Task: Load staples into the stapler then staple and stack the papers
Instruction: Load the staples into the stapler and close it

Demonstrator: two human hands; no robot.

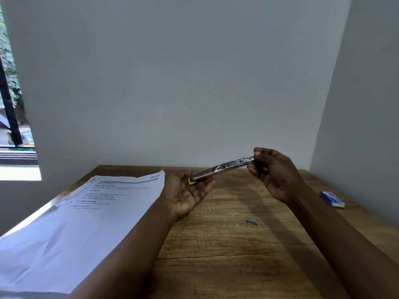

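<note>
A: Where is the stapler (224, 168)?

B: Held in the air between both hands, above the wooden table (226, 251). It is opened out long, with the metal channel showing. The long axis runs from low at the left hand (190, 194) up to the right hand (273, 173).

A: Hand states?

B: The right hand's fingers are curled round the far upper end, pinching it. The left hand is palm up with fingers relaxed and spread. The stapler's lower end, with its yellow tip (191, 181), rests in that palm and is cradled, not gripped.

A: And the staples?

B: A small grey staple strip (252, 221) lies on the table. It is nearer the body than both hands, below the gap between them and well apart from the stapler. It looks somewhat closer to the right hand, but that hand is occupied.

A: So the next move?

B: My judgement is that one hand must drop toward the body for the strip, then lay it lengthwise along the channel.

A: Anything else?

B: The papers (86, 210) are just left of the left forearm, and a blue box (331, 198) is to the right of the right wrist.
</note>
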